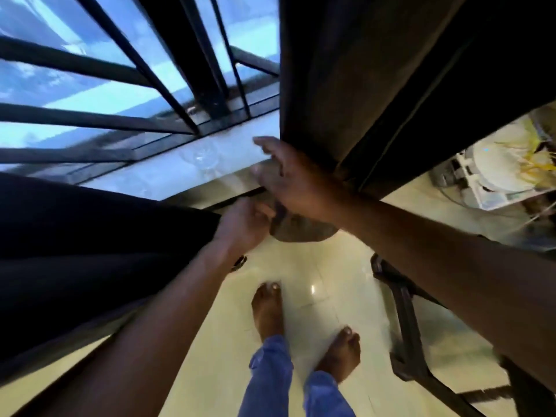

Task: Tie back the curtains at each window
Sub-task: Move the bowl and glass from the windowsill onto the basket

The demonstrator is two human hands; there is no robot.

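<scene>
A dark brown curtain [376,85] hangs at the right of a barred window [120,85], gathered into a bunch at its lower end. My right hand [294,179] wraps around that gathered part from the left, fingers curled against the cloth. Just below, my left hand [245,224] pinches a greyish-brown strip of fabric [301,230] that droops under the right hand. Where the strip ends is hidden by the hands. A second dark curtain [90,251] fills the left side.
A white window sill [192,167] runs below the bars. A black metal chair frame [403,320] stands on the glossy tiled floor [316,296] at the right. White plates in a rack [496,173] sit further right. My bare feet are below the hands.
</scene>
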